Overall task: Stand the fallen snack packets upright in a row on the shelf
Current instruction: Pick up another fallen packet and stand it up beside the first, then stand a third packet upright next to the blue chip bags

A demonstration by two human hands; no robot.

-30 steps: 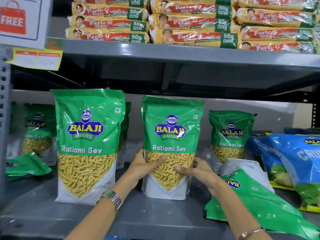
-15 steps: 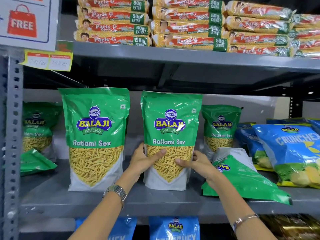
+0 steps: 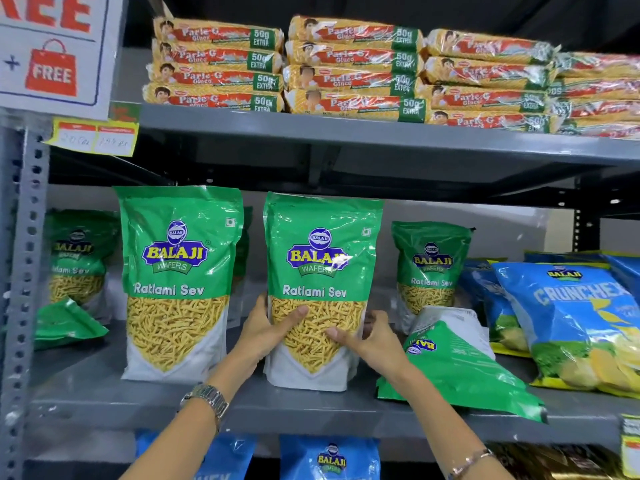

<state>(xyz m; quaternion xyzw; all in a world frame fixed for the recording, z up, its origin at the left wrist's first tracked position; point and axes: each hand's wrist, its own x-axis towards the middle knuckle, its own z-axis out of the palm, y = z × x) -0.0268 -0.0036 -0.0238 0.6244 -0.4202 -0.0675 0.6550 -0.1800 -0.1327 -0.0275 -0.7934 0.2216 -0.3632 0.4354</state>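
A green Ratlami Sev packet (image 3: 320, 265) stands upright at the middle of the grey shelf (image 3: 311, 407). My left hand (image 3: 266, 332) clasps its left side and my right hand (image 3: 372, 339) its right side, thumbs across the front. A second upright green packet (image 3: 180, 271) stands just to its left. To the right a fallen green packet (image 3: 457, 368) lies flat, front end pointing toward me. Behind it a smaller packet (image 3: 431, 271) stands at the back. At the far left another stands at the back (image 3: 78, 254), with a fallen one (image 3: 65, 327) in front.
Blue Crunchex bags (image 3: 575, 317) lean at the shelf's right end. Stacked biscuit packs (image 3: 346, 67) fill the shelf above. A perforated steel upright (image 3: 24, 289) bounds the left. Blue packets (image 3: 329, 459) sit on the shelf below.
The view has pulled back and risen, showing the shelf below. Both hands stay on the middle packet, which stands a little straighter.
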